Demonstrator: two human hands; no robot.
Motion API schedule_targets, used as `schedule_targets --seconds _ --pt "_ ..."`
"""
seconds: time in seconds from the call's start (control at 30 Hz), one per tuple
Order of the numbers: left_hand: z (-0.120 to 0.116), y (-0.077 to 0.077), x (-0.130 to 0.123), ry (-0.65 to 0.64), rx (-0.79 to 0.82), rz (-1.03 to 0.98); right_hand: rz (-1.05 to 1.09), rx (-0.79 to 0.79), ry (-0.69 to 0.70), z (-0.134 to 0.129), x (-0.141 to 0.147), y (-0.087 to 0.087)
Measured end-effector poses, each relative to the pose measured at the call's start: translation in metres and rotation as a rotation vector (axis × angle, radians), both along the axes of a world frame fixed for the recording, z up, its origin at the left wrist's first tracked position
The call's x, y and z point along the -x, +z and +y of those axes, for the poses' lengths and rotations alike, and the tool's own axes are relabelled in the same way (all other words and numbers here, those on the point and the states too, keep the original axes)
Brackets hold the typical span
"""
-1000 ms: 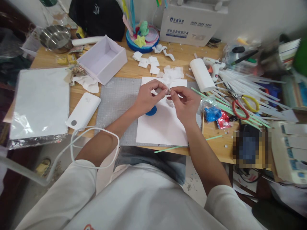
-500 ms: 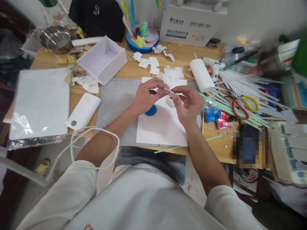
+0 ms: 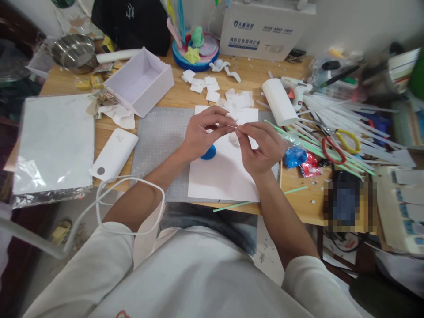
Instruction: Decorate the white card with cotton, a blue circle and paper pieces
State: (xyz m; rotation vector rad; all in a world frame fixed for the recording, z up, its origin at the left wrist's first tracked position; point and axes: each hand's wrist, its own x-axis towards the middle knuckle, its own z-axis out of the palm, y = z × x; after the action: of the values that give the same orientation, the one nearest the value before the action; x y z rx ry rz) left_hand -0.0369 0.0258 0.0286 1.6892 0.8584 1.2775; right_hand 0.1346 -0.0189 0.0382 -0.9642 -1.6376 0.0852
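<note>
Above a white sheet on the grey cutting mat, my left hand and my right hand meet with fingertips pinched on a small white piece. Most of that piece is hidden by the fingers. A blue disc lies on the sheet just beneath my left hand. Beyond the hands are torn white scraps and several small white squares.
A white roll, a glue gun, scissors and many thin sticks lie on the right. On the left are an open lilac box, a power bank and a steel bowl.
My right hand has turned slightly and its fingertips have closed in against those of my left hand. Less of the white piece shows between them.
</note>
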Motion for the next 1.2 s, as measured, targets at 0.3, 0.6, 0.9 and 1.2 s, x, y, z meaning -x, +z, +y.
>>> schedule_targets --seconds 0.3,0.6,0.9,1.2 --pt "0.0 0.001 -0.001 -0.012 0.013 -0.031 0.023 0.18 0.024 -0.001 0.002 -0.002" --pt "0.001 0.001 -0.003 0.047 0.1 0.036 0.139 0.385 0.056 0.0 0.004 -0.007" --pt "0.003 0.002 -0.002 0.047 0.151 0.039 0.205 0.484 -0.002 0.006 0.006 -0.016" --pt "0.006 -0.002 -0.001 0.065 0.157 0.071 0.149 0.507 -0.039 0.014 -0.003 -0.013"
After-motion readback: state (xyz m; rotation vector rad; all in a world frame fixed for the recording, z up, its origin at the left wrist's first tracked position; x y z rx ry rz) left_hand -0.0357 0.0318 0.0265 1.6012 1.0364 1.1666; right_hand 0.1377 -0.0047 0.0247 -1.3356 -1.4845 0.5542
